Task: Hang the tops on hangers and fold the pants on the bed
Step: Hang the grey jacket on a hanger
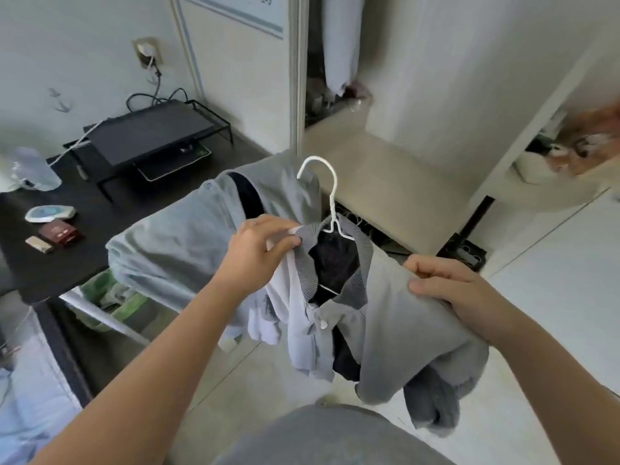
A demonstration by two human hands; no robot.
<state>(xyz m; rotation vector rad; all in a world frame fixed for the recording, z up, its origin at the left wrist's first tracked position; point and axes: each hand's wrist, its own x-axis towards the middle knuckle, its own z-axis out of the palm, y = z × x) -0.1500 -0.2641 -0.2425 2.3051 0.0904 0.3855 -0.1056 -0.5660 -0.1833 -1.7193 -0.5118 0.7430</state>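
Observation:
A grey top with a ribbed collar (399, 307) hangs in the air in front of me on a white wire hanger (330, 203), whose hook sticks up above the collar. My left hand (261, 253) pinches the collar's left side by the hanger's shoulder. My right hand (449, 290) grips the fabric at the top's right shoulder. A lighter bluish-grey garment (295, 320) hangs bunched below my left hand. Behind them another grey garment (188, 236) is draped over something I cannot make out.
A black desk (84, 209) at the left carries a black monitor stand (151, 132), a pack and small items. Below it is a green-lined bin (110, 297). The bed's blue sheet (30, 407) shows at the lower left. An open wardrobe (332, 62) is ahead.

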